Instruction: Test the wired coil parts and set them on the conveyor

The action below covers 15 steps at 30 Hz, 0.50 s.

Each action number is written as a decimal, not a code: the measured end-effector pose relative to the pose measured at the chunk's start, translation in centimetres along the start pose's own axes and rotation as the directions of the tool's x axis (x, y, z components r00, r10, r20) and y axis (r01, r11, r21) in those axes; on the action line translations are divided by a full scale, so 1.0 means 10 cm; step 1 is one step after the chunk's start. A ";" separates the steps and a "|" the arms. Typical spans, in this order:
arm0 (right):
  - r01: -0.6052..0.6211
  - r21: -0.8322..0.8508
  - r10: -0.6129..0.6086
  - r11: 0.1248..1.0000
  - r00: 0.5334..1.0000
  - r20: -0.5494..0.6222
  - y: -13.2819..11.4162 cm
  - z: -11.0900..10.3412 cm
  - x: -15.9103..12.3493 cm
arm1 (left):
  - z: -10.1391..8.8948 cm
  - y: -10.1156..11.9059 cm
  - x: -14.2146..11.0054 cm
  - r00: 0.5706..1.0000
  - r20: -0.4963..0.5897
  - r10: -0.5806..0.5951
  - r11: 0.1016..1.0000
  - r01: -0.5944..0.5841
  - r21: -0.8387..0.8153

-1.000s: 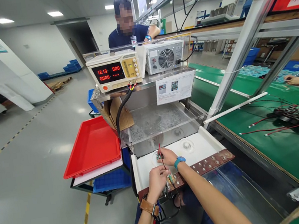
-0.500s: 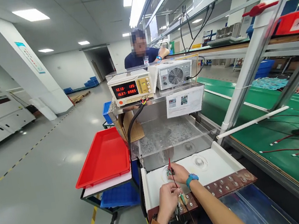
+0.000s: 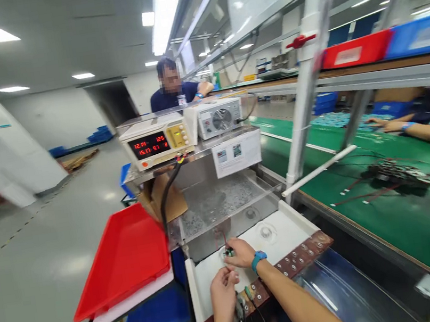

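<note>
My right hand [image 3: 243,253] is closed on a small circuit board [image 3: 229,253] with green parts, over the white tray [image 3: 290,229]. A thin red wire [image 3: 223,236] rises from the board. Just nearer to me, my left hand [image 3: 223,291] pinches its thumb and fingers together. Whatever it holds, perhaps a wire end, is too small to make out. Beside it a green clip [image 3: 248,292] on a dark lead rests at the brown strip [image 3: 285,268] with metal studs. Clear plastic covers the back of the tray.
A power supply [image 3: 157,141] with red digits stands on the shelf beside a grey fan unit [image 3: 220,117]. Left is a red tray [image 3: 123,261] on a cart. A green conveyor [image 3: 419,227] on the right carries wired boards [image 3: 397,177]. Co-workers sit behind and at right.
The view has turned right, so the bench appears further left. My left hand has come away from the green clip and sits closer to the board. The power supply's digits differ.
</note>
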State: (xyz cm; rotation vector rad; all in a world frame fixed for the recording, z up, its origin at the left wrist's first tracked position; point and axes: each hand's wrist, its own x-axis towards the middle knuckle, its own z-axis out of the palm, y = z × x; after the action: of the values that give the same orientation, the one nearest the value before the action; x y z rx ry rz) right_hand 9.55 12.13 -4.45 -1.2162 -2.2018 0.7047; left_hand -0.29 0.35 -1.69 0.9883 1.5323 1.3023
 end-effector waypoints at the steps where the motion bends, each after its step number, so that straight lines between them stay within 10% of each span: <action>1: -0.027 0.048 0.032 0.998 0.993 -0.112 -0.02 -0.06 0.00 | -0.01 0.01 0.01 0.999 -0.038 -0.011 1.000 0.011 -0.012; 7: -0.202 0.256 0.321 0.945 0.712 -0.624 0.35 -1.20 -0.22 | -0.06 0.06 0.10 0.995 -0.073 -0.075 0.996 0.071 -0.055; 15: -0.787 0.249 0.563 0.564 0.146 -0.813 1.60 -3.48 -1.78 | -0.15 -0.15 0.36 0.977 0.036 -0.211 0.977 0.212 -0.034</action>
State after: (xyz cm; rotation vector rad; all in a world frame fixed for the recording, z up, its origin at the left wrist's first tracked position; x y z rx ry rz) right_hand 50.13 10.64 6.92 -2.1600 -0.7876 0.0101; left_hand -2.85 3.11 -3.49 0.7948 1.5378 1.1557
